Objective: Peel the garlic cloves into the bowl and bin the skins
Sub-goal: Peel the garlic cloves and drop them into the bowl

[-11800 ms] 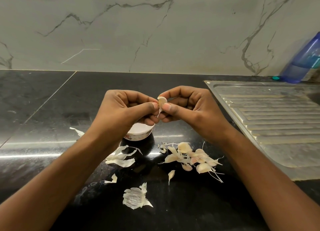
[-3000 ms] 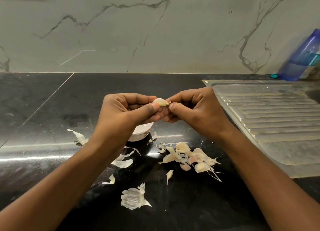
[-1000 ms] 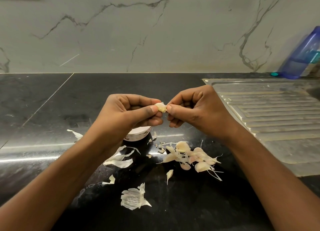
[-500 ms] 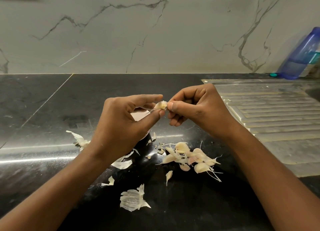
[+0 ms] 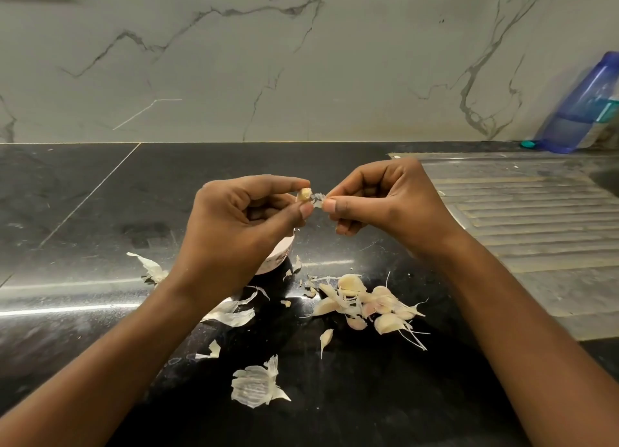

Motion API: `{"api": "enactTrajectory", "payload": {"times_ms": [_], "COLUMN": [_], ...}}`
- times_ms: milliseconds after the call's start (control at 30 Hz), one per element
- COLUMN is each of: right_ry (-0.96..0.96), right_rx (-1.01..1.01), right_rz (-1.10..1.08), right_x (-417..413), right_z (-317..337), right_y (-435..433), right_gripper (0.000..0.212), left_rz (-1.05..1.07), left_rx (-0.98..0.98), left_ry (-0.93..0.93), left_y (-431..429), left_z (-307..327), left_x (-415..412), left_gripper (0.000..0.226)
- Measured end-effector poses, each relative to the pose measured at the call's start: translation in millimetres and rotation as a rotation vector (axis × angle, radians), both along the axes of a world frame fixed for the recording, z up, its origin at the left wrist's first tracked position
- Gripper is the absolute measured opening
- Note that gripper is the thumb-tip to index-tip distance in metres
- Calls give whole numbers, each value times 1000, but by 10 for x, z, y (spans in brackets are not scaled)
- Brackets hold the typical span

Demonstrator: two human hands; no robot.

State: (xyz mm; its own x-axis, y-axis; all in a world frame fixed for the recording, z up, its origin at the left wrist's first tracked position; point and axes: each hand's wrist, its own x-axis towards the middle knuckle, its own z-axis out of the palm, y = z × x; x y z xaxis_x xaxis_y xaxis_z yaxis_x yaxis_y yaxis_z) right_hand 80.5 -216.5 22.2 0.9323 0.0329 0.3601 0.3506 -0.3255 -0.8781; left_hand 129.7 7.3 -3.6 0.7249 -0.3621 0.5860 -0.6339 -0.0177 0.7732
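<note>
At frame centre I see the left hand (image 5: 234,232) pinching a garlic clove (image 5: 304,193) between thumb and forefinger, while the right hand (image 5: 378,200) pinches a flake of skin (image 5: 318,198) beside it. The bowl (image 5: 278,255) sits mostly hidden beneath the left hand, with unpeeled cloves (image 5: 368,304) heaped lower right of it.

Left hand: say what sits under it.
Beneath the left hand only a sliver of the white bowl shows, with loose skins near the wrist. The hand covers the bowl's inside, so its contents cannot be seen.

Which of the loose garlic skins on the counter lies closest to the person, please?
The large ribbed skin, fan-shaped and lowest in view; the other scraps all lie farther back.
</note>
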Motion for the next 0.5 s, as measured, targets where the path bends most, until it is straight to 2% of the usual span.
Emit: {"api": "enactTrajectory", "payload": {"times_ms": [267,500], "right_ry": [67,84], "right_rx": [37,22], "right_rz": [136,138], "right_x": [-2,5], "right_z": [-9,-22], "right_y": [27,60], "right_gripper": [13,12], "left_rz": [47,83], "left_rx": [71,120], "left_ry": [-84,-131], "left_y": [16,41], "left_z": [-32,0], "left_x": [4,-29], "left_gripper": [31,26]}}
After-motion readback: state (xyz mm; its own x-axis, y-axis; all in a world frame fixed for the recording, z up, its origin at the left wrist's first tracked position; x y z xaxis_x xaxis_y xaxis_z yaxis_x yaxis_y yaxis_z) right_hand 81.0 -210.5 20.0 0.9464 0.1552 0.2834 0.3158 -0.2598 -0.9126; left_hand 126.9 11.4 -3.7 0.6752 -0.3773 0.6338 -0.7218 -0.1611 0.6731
